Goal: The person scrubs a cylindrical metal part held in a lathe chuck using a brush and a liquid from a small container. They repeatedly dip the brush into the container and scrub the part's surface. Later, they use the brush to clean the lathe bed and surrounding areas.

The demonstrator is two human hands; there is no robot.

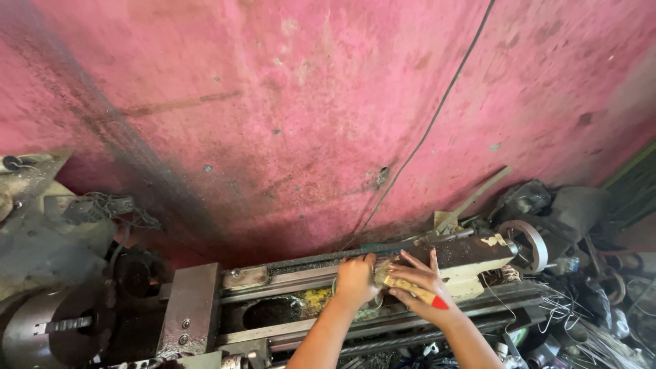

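My left hand (355,281) rests closed on the bed of an old metal lathe (294,283), gripping a small round greenish container that shows only partly beneath it. My right hand (418,279) sits just beside it, holding a paintbrush (417,294) with a wooden handle and a red tip; the bristles point toward the left hand. Yellowish metal chips (316,298) lie on the bed left of my hands. The lathe's tailstock (478,256) stands just right of my right hand.
The lathe chuck (48,328) is at the lower left, the carriage block (191,307) between it and my hands. A handwheel (529,242) and a heap of scrap, wires and parts (588,273) fill the right. A stained pink wall (328,102) with a cable rises behind.
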